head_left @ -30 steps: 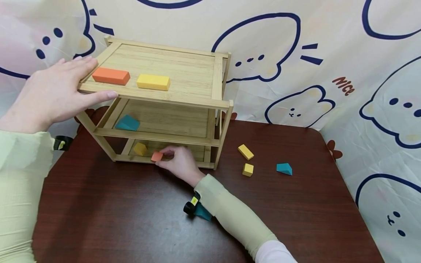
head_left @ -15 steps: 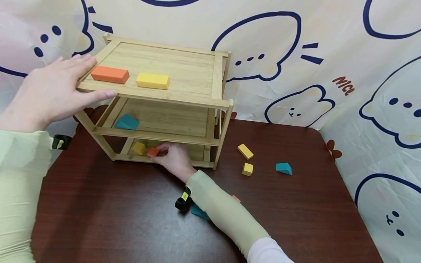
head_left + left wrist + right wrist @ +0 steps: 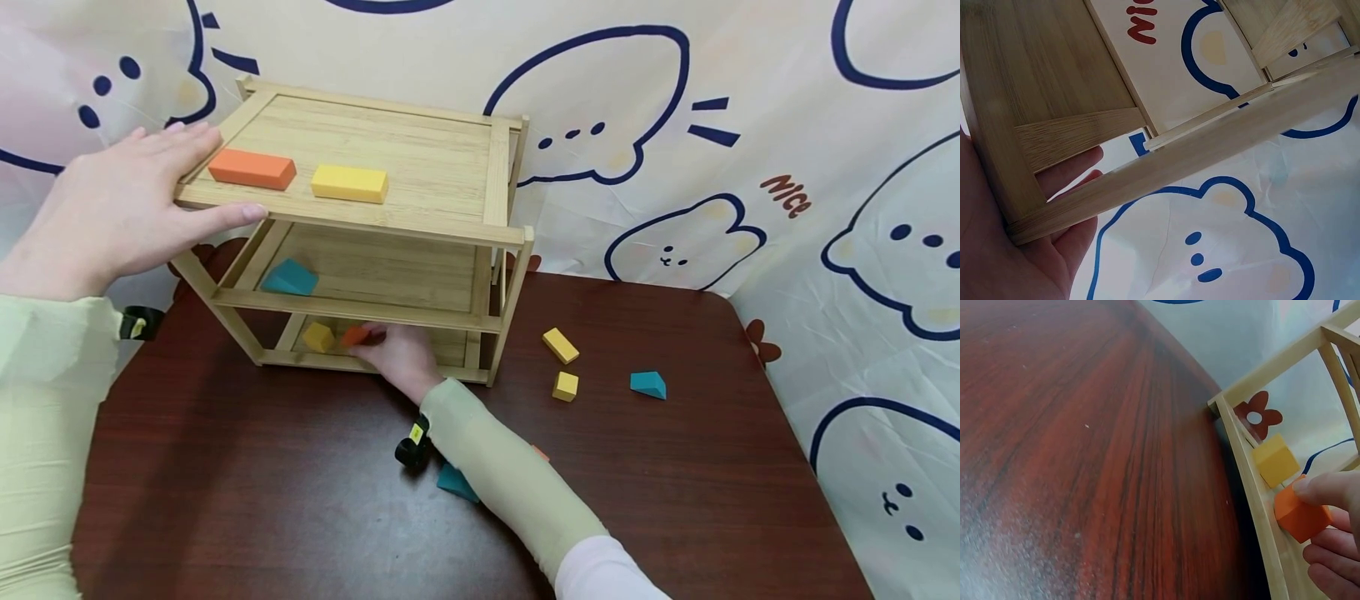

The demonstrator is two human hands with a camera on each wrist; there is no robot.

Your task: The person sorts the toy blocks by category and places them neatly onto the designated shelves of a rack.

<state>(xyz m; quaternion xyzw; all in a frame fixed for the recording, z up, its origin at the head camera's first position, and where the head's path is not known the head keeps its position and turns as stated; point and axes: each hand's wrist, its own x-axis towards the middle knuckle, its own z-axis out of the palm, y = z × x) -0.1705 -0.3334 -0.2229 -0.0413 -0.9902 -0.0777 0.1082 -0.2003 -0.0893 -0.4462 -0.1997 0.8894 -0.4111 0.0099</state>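
A three-tier wooden shelf [image 3: 420, 158] stands on the dark table. On its top board's left end rests my left hand [image 3: 123, 212], fingers straight and thumb along the front edge. In the left wrist view several of its fingertips [image 3: 1082, 167] show behind the wooden frame. My right hand [image 3: 405, 357] reaches into the bottom tier and pinches an orange block [image 3: 1300, 515] between thumb and fingers. Just left of that block sits a yellow block [image 3: 318, 337], also in the bottom tier.
The top board carries a long orange block [image 3: 252, 169] and a long yellow block [image 3: 349, 183]. A teal block [image 3: 290, 277] lies on the middle tier. Right of the shelf are two yellow blocks [image 3: 561, 346] and a teal one [image 3: 648, 384]. Another teal block [image 3: 456, 482] lies by my right forearm.
My right hand has carried the orange block from the bottom tier's front edge further inside, beside the yellow block. My left hand stays on the top board.
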